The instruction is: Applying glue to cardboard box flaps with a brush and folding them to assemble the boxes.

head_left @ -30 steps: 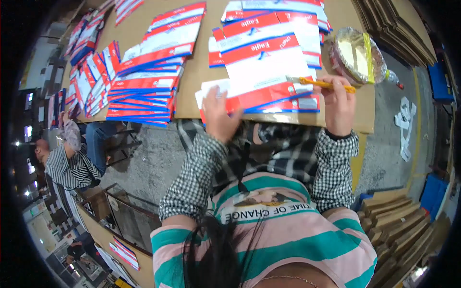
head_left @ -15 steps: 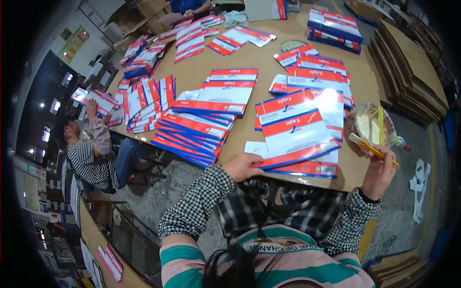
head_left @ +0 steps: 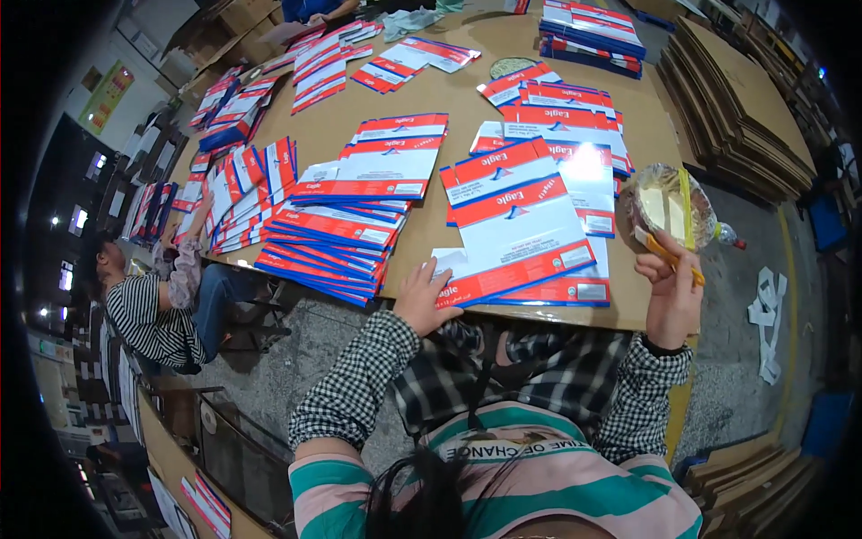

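Observation:
At the table's near edge, my left hand (head_left: pixel 424 299) lies with fingers apart at the lower left corner of a red, white and blue printed cardboard piece (head_left: pixel 525 229). Beside its fingertips shows a small white flap (head_left: pixel 452 261). My right hand (head_left: pixel 672 295) is closed around a brush (head_left: pixel 672 256) with a yellow-orange handle. The brush head points at the near rim of a plastic-lined bowl (head_left: pixel 636 202) of cream-coloured paste; whether the bristles touch the paste I cannot tell. A yellow strip (head_left: pixel 688 211) crosses the bowl. More printed pieces (head_left: pixel 575 121) lie overlapped beyond.
A fanned pile of printed pieces (head_left: pixel 332 235) lies left of my left hand, with more stacks (head_left: pixel 593 36) at the back. Flat brown cardboard (head_left: pixel 732 99) is stacked on the right. One person (head_left: pixel 157 314) sits at the left; another (head_left: pixel 319 11) is across the table.
The whole view has shifted a little. My left hand's fingers have spread at the corner of the printed piece. The brush has tilted and its head is nearer the bowl.

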A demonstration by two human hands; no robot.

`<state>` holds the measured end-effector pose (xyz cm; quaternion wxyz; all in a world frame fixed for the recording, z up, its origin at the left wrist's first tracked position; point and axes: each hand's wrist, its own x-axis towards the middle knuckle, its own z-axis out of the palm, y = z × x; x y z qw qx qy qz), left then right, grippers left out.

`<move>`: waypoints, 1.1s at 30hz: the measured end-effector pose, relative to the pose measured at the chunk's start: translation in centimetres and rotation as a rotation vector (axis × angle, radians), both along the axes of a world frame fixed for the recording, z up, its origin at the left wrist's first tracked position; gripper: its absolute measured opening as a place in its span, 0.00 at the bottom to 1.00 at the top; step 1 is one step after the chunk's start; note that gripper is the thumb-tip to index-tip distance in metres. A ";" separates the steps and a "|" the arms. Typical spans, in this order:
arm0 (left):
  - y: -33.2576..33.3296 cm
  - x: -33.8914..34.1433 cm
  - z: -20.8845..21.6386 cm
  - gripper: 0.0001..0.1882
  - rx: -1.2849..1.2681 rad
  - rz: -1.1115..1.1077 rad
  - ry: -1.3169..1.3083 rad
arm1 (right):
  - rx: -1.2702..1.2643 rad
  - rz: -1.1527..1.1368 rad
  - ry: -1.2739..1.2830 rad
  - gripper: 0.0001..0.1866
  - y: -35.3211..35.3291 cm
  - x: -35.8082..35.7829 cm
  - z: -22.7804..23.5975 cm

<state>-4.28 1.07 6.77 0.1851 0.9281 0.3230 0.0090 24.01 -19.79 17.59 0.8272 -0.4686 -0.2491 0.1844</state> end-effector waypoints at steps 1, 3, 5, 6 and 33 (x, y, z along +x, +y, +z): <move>0.1 -0.2 0.0 0.39 0.001 -0.008 0.001 | -0.006 0.020 -0.026 0.15 0.2 -0.2 -0.1; 0.5 -0.4 0.2 0.37 0.016 -0.031 -0.047 | -0.012 0.045 -0.061 0.13 0.7 -0.5 -0.4; 0.7 -0.4 0.4 0.37 -0.001 -0.025 -0.019 | -0.020 0.030 -0.077 0.10 0.9 -0.9 -0.4; 0.9 -0.4 0.5 0.36 0.022 -0.040 -0.044 | -0.014 0.044 -0.087 0.10 1.1 -1.0 -0.4; -3.7 -1.3 1.4 0.14 -0.342 0.259 -0.705 | -0.790 -0.201 -0.994 0.30 9.4 0.5 -6.3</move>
